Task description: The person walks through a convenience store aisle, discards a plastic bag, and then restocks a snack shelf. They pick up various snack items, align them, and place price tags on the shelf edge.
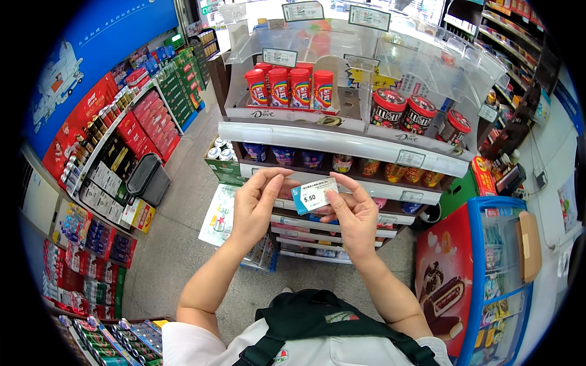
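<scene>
In front of my chest my right hand (354, 213) pinches a small white and blue price card (313, 195) between thumb and fingers, its printed side facing me. My left hand (259, 204) is raised just left of the card. Its thumb and index fingertips are pressed together, and whatever may lie between them is hidden. Behind both hands stands a tiered candy shelf (342, 140). Its top tier carries red candy tubes (290, 87) on the left and round brown tubs with red lids (389, 107) on the right.
Small tubs (370, 166) line the tier below. Drink cartons (157, 116) are stacked at the left near a dark shopping basket (146, 178). A blue-framed freezer (476, 274) stands at the right. Cans (101, 338) sit at the lower left.
</scene>
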`<action>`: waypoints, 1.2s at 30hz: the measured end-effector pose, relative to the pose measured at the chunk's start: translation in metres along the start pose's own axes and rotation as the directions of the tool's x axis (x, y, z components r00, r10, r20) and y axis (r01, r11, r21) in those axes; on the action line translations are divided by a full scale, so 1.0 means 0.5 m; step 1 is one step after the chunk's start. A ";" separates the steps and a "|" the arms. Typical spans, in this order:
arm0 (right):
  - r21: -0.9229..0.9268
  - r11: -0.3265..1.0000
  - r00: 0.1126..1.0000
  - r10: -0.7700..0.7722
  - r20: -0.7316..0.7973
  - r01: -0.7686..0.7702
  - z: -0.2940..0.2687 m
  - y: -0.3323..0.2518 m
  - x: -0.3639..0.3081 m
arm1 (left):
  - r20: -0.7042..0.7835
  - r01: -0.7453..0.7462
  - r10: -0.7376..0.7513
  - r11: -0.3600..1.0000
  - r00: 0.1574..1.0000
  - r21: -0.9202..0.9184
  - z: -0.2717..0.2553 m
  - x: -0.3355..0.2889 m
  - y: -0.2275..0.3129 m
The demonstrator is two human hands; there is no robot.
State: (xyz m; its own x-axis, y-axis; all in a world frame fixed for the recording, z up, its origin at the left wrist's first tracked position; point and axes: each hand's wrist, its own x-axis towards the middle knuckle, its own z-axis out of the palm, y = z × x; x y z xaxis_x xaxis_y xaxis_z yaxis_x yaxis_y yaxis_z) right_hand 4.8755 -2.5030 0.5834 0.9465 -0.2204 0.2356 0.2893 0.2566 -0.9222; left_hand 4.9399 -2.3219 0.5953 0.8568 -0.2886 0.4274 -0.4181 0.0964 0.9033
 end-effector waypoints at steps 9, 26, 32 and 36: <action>0.021 1.000 0.999 -0.016 -0.029 0.017 -0.013 0.025 -0.009 | -0.002 0.059 -0.060 0.997 0.998 -0.048 0.023 -0.037 0.001; 0.086 0.996 0.995 0.038 -0.098 -0.029 -0.008 0.042 -0.025 | -0.041 -0.186 0.211 0.923 0.977 0.338 0.034 -0.040 -0.001; 0.034 0.999 0.993 0.008 -0.115 -0.004 -0.009 0.045 -0.028 | -0.268 -0.083 0.097 0.994 0.959 0.065 0.034 -0.034 -0.014; 0.067 0.997 0.993 -0.037 -0.116 0.045 -0.020 0.046 -0.024 | -0.320 -0.076 0.019 0.983 0.947 -0.165 -0.004 -0.016 -0.015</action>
State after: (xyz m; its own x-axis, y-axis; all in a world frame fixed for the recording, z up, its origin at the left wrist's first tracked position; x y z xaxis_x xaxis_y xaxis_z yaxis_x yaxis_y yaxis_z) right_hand 4.8695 -2.5039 0.5561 0.9122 -0.3371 0.2327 0.3406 0.3086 -0.8881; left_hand 4.9367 -2.3183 0.5851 0.9000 0.0333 0.4345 -0.4264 0.2736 0.8622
